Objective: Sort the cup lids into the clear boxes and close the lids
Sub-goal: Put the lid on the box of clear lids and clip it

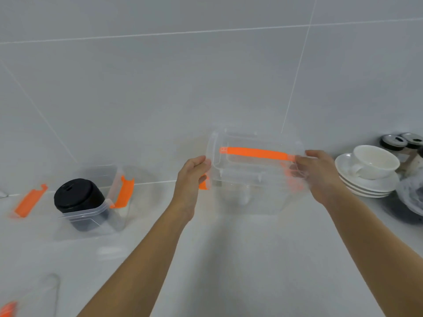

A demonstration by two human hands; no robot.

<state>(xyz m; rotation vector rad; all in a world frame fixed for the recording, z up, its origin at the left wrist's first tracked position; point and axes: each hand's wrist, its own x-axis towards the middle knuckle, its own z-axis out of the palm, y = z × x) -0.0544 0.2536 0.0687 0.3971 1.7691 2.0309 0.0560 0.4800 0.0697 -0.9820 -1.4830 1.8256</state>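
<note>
A clear box point(249, 193) with a clear lid and an orange handle point(254, 153) sits at the middle of the white counter. My left hand point(194, 172) grips its left end by an orange latch, and my right hand point(320, 172) grips its right end. I cannot tell what is inside it. To the left stands a second clear box point(114, 216), open, with a stack of black cup lids point(77, 197) in it and its orange latches hanging loose. Two jars with silver and black lids point(394, 141) stand at the far right.
A white cup point(375, 161) rests on stacked white saucers point(366, 188) at the right, beside a dark patterned dish point(412, 197). A clear lid with an orange handle point(29, 202) lies far left. Another clear piece with orange point(9, 308) is at the bottom left. A tiled wall is close behind.
</note>
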